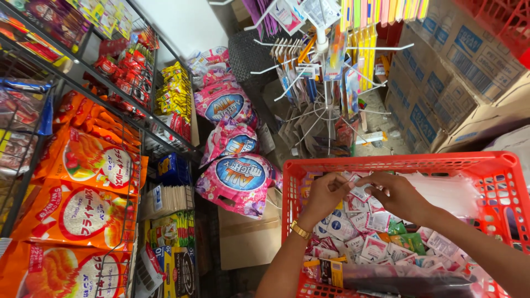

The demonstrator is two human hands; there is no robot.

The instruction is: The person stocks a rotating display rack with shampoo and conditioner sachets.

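Grip, left hand (326,193): fingers pinched on one end of a small white sachet (360,191), wrist wearing a gold watch (301,230).
Grip, right hand (398,194): fingertips closed on the other side of the same sachet; how firmly cannot be told.
Sachet position: held between both hands, above the middle of the red plastic basket (397,163), clear of the pile below.
Basket contents: loose sachets (375,243), white, pink and green, heaped unsorted; a clear plastic bag (447,190) against the far right wall; a dark flat packet (386,276) along the near edge.
Beyond basket: white wire display stand (326,83) with hanging strips, pink detergent bags (240,176) on the floor, cardboard cartons (441,83) stacked to the right, wire shelves of orange snack packs (88,165) to the left.
Risk, slip: a thin glossy sachet pinched only at its edges could drop into the heap and be lost among look-alikes.
Risk, tear: pulling the two ends apart could split the seam and spill the contents.
Risk, basket: an elbow leaning on the near rim might tip it.
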